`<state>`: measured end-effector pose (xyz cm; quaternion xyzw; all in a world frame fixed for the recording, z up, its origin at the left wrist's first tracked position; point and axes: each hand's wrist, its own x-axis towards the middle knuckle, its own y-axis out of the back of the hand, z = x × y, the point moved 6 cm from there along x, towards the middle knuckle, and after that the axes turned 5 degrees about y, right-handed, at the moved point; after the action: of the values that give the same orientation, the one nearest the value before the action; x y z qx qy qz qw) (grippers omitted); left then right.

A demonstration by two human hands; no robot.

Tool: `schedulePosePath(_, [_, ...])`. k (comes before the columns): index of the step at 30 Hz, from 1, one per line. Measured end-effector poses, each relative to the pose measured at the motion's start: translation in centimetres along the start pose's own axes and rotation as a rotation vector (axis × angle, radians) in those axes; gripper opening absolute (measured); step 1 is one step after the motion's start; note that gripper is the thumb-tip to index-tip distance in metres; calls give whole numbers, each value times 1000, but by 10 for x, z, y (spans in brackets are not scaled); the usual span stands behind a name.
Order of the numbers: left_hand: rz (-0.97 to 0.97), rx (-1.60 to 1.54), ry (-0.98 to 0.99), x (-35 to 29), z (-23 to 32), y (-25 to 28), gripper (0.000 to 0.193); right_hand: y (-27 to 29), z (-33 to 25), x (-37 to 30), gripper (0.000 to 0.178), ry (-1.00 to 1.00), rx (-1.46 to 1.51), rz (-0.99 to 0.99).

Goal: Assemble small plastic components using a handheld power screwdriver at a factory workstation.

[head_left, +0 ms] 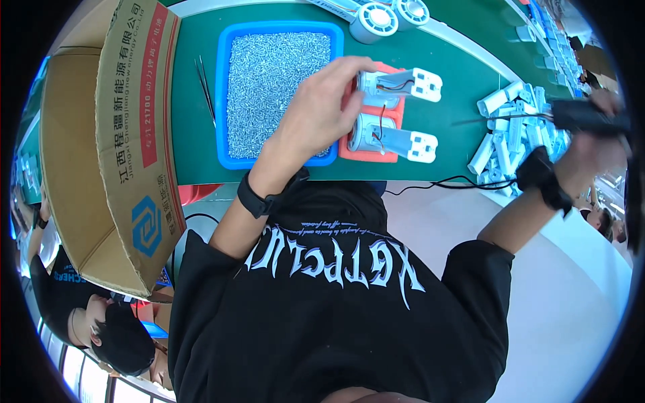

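Note:
My left hand (322,101) is closed round the near end of the upper pale plastic housing (396,86), thumb on one side and fingers on the other. That housing has thin wires inside and sits in an orange-red fixture (366,156). Below it, a second similar housing (396,140) lies in the same fixture, wires showing. Out to the right, my right hand (601,144) grips a black electric screwdriver (581,116). Its long thin bit (497,119) points left, above a pile of pale plastic parts and apart from the housings.
A blue tray (220,101) full of small screws stands left of the fixture, with black tweezers (205,91) beside it. Round vented parts (373,23) stand at the back. Pale plastic parts (514,127) are heaped right. A cardboard box (138,134) and another person (101,316) are left.

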<state>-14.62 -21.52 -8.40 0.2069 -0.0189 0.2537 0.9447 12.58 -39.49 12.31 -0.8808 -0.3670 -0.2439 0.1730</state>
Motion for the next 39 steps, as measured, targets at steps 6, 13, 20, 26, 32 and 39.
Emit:
schedulePosePath(6, [-116, 109, -330, -20, 22, 14, 39, -2, 181, -111, 34, -795, -266, 5])
schedulePosePath(13, [-117, 291, -493, -15, 37, -11, 43, -47, 171, -157, 43, -807, -371, -111])
schedulePosePath(20, [-62, 110, -360, -9, 25, -22, 45, -81, 166, -198, 45, -777, -427, -237])
schedulePosePath(26, [80, -930, 58, 0, -6, 11, 33, -87, 175, -209, 44, -816, -364, -240])
schedulePosePath(32, [376, 67, -402, 110, 121, 149, 33, -66, 165, -200, 43, -852, -316, -147])
schedulePosePath(39, [305, 1319, 103, 340, 58, 198, 36, -24, 188, -203, 44, -886, -78, 138])
